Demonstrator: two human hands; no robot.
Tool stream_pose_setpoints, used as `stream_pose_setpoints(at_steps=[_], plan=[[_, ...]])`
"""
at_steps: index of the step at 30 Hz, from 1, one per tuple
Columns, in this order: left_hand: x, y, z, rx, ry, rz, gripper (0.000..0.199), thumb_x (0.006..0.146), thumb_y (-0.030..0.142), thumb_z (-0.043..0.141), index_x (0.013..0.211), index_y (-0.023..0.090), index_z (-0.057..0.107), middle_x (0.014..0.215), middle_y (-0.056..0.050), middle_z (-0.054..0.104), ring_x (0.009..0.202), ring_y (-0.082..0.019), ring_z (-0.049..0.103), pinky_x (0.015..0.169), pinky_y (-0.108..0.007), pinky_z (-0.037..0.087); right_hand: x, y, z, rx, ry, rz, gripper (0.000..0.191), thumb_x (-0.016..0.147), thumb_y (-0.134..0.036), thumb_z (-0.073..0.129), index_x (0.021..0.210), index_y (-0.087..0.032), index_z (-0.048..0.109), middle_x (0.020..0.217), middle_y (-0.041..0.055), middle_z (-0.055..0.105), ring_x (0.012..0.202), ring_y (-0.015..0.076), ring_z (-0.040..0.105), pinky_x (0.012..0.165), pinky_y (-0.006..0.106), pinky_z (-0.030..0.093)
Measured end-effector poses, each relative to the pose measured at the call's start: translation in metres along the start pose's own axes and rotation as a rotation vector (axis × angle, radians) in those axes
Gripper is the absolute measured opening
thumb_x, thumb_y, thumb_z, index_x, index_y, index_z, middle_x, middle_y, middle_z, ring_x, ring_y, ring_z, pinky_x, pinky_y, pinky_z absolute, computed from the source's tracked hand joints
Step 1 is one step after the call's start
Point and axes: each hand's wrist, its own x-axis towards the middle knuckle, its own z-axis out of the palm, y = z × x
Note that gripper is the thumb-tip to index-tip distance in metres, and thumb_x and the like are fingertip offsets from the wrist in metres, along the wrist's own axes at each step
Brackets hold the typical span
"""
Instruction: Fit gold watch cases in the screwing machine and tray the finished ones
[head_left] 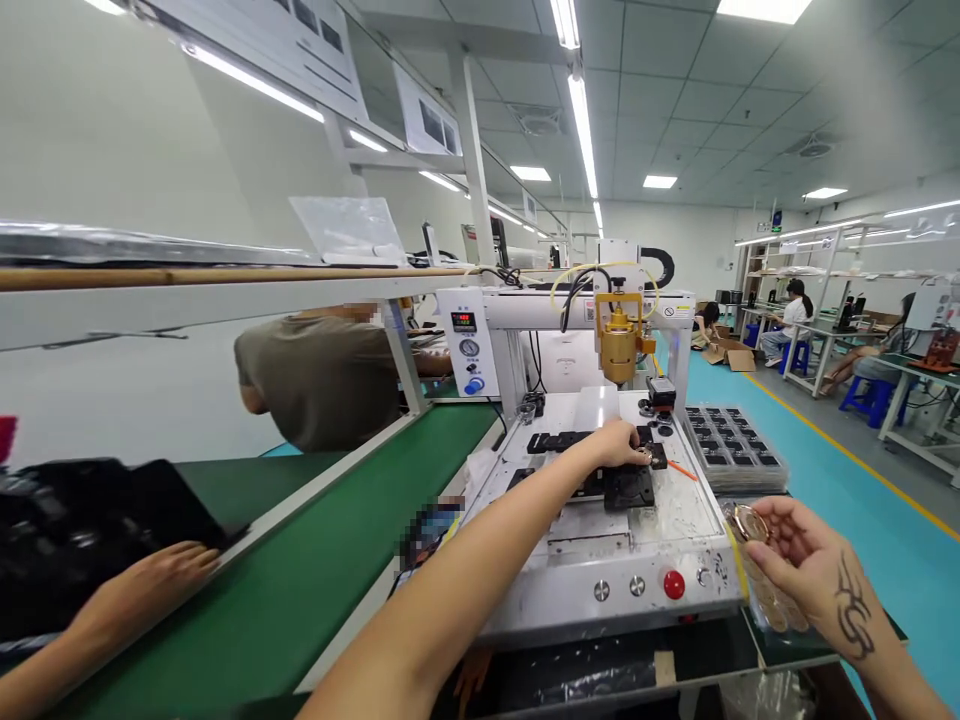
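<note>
My left hand (619,443) reaches over the white bed of a benchtop machine (566,510). Its fingers are bent down and closed at a black fixture (630,488); whatever they pinch is hidden. Beside those fingers lies an orange stick (681,470). At the machine's right side, my right hand (806,545) grips a round clear disc with a gold-coloured rim (750,522) between thumb and fingers. Under it, more round gold-rimmed pieces (780,608) lie in clear plastic. Above the bed hangs the machine's brass-coloured head (618,345), apart from my left hand.
Stacked clear trays of black square parts (735,440) stand right of the machine. A red button (673,584) sits on its front. Along the left runs a green belt (337,560), with a co-worker's hand (150,580) at its edge. Another person (322,375) bends behind the frame.
</note>
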Motion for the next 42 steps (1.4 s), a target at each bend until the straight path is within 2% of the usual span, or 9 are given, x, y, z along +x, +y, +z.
stream_pose_setpoints(at_steps=[4, 8, 13, 17, 21, 24, 30, 35, 42], plan=[[0.021, 0.001, -0.006, 0.026, -0.132, -0.013, 0.033, 0.104, 0.039, 0.072, 0.127, 0.016, 0.070, 0.127, -0.009, 0.073, 0.109, -0.027, 0.073, 0.094, -0.047, 0.064, 0.015, -0.006, -0.010, -0.076, 0.000, -0.024, 0.046, 0.080, -0.051, 0.088, 0.111, -0.023, 0.070, 0.091, 0.0057, 0.074, 0.076, 0.0221, 0.068, 0.066, 0.033, 0.060], [0.034, 0.012, -0.009, 0.019, -0.146, -0.028, 0.035, 0.104, 0.037, 0.072, 0.132, 0.017, 0.069, 0.133, -0.011, 0.071, 0.114, -0.028, 0.072, 0.096, -0.048, 0.063, 0.053, -0.005, 0.003, -0.121, -0.045, -0.095, 0.043, 0.085, -0.053, 0.083, 0.110, -0.022, 0.069, 0.087, 0.0040, 0.071, 0.076, 0.0219, 0.066, 0.068, 0.034, 0.058], [0.019, 0.008, -0.005, -0.111, -0.046, -0.006, 0.036, 0.103, 0.038, 0.073, 0.131, 0.016, 0.070, 0.134, -0.010, 0.070, 0.114, -0.029, 0.072, 0.095, -0.047, 0.064, 0.096, 0.019, 0.036, -0.124, -0.135, -0.162, 0.043, 0.085, -0.055, 0.079, 0.106, -0.020, 0.067, 0.086, 0.0025, 0.068, 0.071, 0.0187, 0.060, 0.065, 0.032, 0.052], [-0.004, -0.009, -0.019, -0.304, 0.121, 0.041, 0.031, 0.101, 0.038, 0.074, 0.121, 0.014, 0.072, 0.123, -0.008, 0.074, 0.106, -0.027, 0.073, 0.091, -0.045, 0.064, 0.132, 0.025, 0.065, -0.195, -0.244, -0.203, 0.037, 0.084, -0.047, 0.082, 0.103, -0.019, 0.068, 0.085, 0.0004, 0.065, 0.072, 0.0167, 0.057, 0.066, 0.030, 0.050], [-0.031, -0.020, -0.040, -0.532, 0.292, 0.092, 0.027, 0.094, 0.037, 0.076, 0.108, 0.013, 0.072, 0.109, -0.010, 0.078, 0.100, -0.024, 0.075, 0.090, -0.037, 0.061, 0.179, 0.022, 0.089, -0.355, -0.422, -0.195, 0.027, 0.091, -0.035, 0.084, 0.105, -0.017, 0.069, 0.093, 0.0010, 0.069, 0.079, 0.0166, 0.065, 0.073, 0.031, 0.057], [-0.063, -0.022, -0.049, -0.685, 0.329, 0.128, 0.029, 0.092, 0.037, 0.072, 0.109, 0.014, 0.066, 0.104, -0.013, 0.081, 0.096, -0.023, 0.078, 0.086, -0.035, 0.062, 0.204, 0.023, 0.098, -0.468, -0.577, -0.172, 0.024, 0.104, -0.036, 0.074, 0.115, -0.015, 0.071, 0.108, 0.0045, 0.074, 0.089, 0.0190, 0.073, 0.079, 0.036, 0.063], [-0.138, -0.019, -0.050, -0.788, 0.352, 0.145, 0.034, 0.083, 0.040, 0.079, 0.103, 0.018, 0.064, 0.095, -0.007, 0.078, 0.088, -0.021, 0.076, 0.083, -0.036, 0.060, 0.215, 0.021, 0.096, -0.565, -0.767, -0.224, 0.026, 0.104, -0.038, 0.074, 0.117, -0.016, 0.072, 0.112, 0.0053, 0.075, 0.093, 0.0202, 0.074, 0.083, 0.039, 0.064], [-0.186, -0.015, -0.041, -0.760, 0.443, 0.134, 0.032, 0.083, 0.037, 0.076, 0.107, 0.019, 0.065, 0.096, -0.003, 0.072, 0.080, -0.015, 0.067, 0.077, -0.031, 0.058, 0.210, 0.022, 0.094, -0.556, -0.696, -0.302, 0.030, 0.095, -0.043, 0.080, 0.116, -0.021, 0.082, 0.114, 0.0094, 0.076, 0.100, 0.0269, 0.071, 0.090, 0.041, 0.058], [-0.240, -0.011, -0.019, -0.714, 0.539, 0.081, 0.028, 0.086, 0.032, 0.071, 0.112, 0.021, 0.067, 0.093, -0.002, 0.074, 0.081, -0.017, 0.070, 0.078, -0.033, 0.063, 0.203, 0.042, 0.105, -0.557, -0.531, -0.357, 0.031, 0.098, -0.047, 0.069, 0.105, -0.022, 0.086, 0.106, 0.0107, 0.073, 0.106, 0.0306, 0.065, 0.092, 0.041, 0.052]])
